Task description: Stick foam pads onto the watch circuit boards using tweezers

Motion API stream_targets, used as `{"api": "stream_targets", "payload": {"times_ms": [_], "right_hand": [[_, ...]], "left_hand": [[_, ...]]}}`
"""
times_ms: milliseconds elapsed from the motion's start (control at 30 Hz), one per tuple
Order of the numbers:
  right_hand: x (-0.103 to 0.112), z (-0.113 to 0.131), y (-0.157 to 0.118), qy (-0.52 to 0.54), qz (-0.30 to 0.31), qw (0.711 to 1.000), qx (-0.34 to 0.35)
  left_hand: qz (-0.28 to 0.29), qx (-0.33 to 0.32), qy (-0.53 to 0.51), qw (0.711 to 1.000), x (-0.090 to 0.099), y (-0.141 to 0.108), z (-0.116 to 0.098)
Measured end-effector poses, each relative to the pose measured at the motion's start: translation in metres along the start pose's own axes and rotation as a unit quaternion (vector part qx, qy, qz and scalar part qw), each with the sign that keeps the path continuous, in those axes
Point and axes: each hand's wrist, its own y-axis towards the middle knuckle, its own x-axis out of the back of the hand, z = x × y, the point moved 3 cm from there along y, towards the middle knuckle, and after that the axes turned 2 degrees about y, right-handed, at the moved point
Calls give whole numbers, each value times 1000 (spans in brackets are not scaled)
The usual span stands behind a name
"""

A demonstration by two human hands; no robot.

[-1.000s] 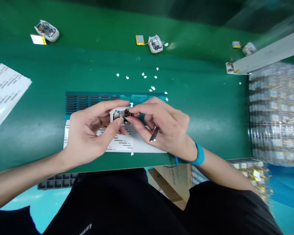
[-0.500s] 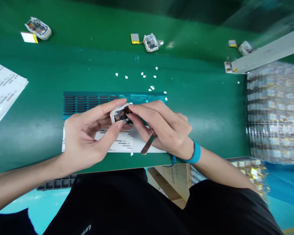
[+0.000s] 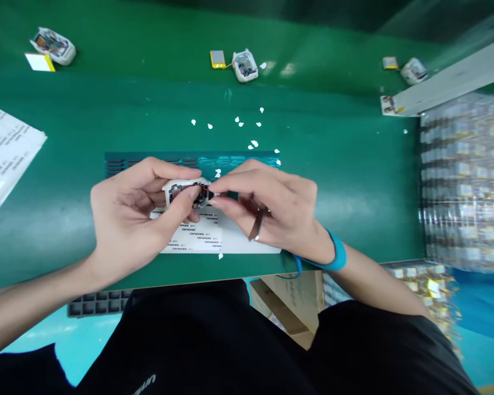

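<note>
"One white casing (image 3: 181,182) is gripped by the left hand (image 3: 135,219); what has just changed?"

"It has been drawn leftward and brought nearer level, and the left thumb is now laid across its opening. Part of the interior is covered, so the handling is narrowed, it is judged, to the right-hand end."

"And how is the right hand (image 3: 274,208) set?"

"Its thumb and forefinger are brought close together at that end; whether a wire or another part is pinched cannot be told. A metal tool (image 3: 257,225) is clasped in the same hand, its visible end turned toward the body."

"Where is the casing kept?"

"It is held above the printed sheet (image 3: 193,238), over the green bench (image 3: 354,181)."

"What is contained where?"

"Circuit parts (image 3: 175,192) are housed in the casing. Rows of small pale pieces (image 3: 469,192) are held in clear plastic packaging (image 3: 426,214) at the right. Below the bench edge, a black compartmented tray (image 3: 94,314) and an open cardboard box (image 3: 298,299) are seen; the box's contents cannot be made out."
</note>
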Motion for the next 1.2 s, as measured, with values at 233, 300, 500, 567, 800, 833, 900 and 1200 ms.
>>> {"api": "stream_targets", "payload": {"times_ms": [233, 300, 500, 567, 800, 833, 900, 1200], "right_hand": [[-2, -5, 1, 150, -4, 978, -144], [-2, -5, 1, 192, 3, 967, -170], [-3, -7, 1, 271, 18, 934, -232], [-2, -7, 0, 280, 26, 928, -243], [9, -3, 0, 57, 17, 993, -101], [10, 0, 0, 14, 14, 998, -62], [11, 5, -1, -36, 12, 999, -21], [8, 4, -4, -118, -3, 993, 2]], "left_hand": [[-6, -30, 55, 998, 2, -2, 2], [-7, -34, 67, 997, 3, -3, 2], [-4, -31, 137, 990, 5, -4, 3], [-11, -55, 175, 983, 6, -4, 2], [14, -92, 217, 972, 5, -4, -3], [15, -98, 210, 973, 4, -4, -3], [29, -97, 182, 978, 3, -3, -4], [74, 16, 67, 995, -1, 2, 4]]}}
